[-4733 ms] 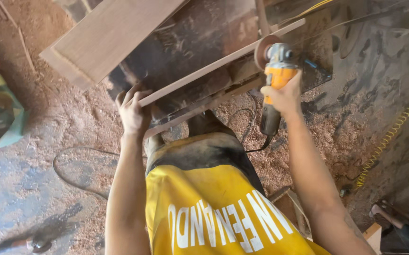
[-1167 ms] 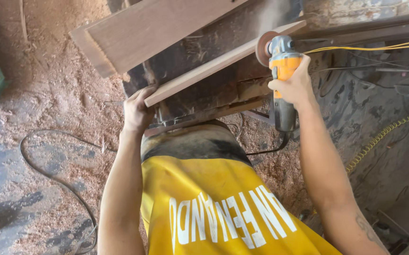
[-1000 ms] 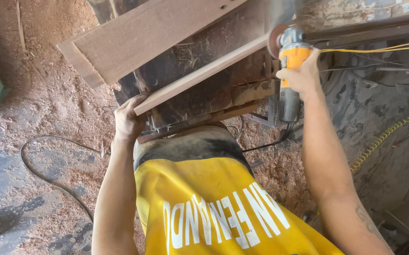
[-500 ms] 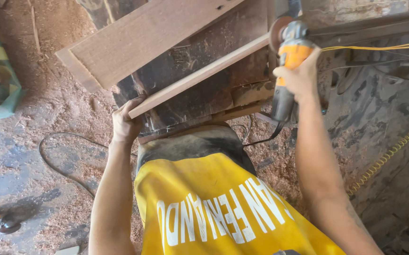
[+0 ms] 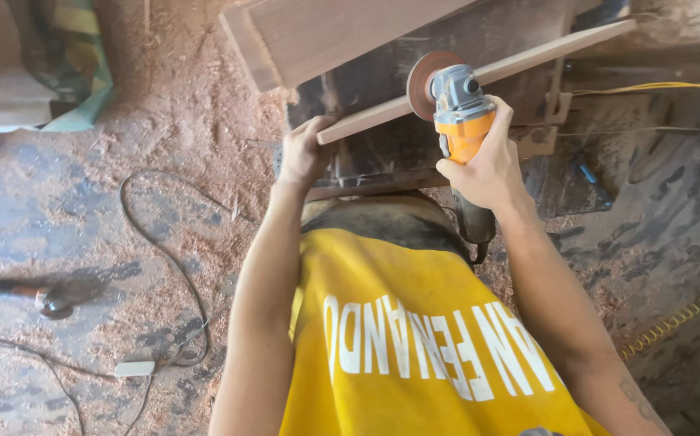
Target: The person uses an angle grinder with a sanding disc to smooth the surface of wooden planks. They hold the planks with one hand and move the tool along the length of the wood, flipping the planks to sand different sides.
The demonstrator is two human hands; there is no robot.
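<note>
Right hand (image 5: 486, 165) wrapped tight round grinder (image 5: 461, 121), disc on slat (image 5: 479, 79) edge just above grip. Left hand (image 5: 305, 152) clamps slat's near end. Advice: keep disc flat, pressure light, slat braced, cord behind wrist.

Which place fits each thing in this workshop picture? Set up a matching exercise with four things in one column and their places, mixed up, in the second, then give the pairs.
Things
1. orange and grey angle grinder
2. long thin wooden strip
3. small white plug box on a cable
4. wide flat wooden board

Places
A. on the sawdust-strewn floor, lower left
B. gripped in the right hand
C. its near end held by the left hand
D. along the top edge, above the strip

Pairs: 1-B, 2-C, 3-A, 4-D
</note>
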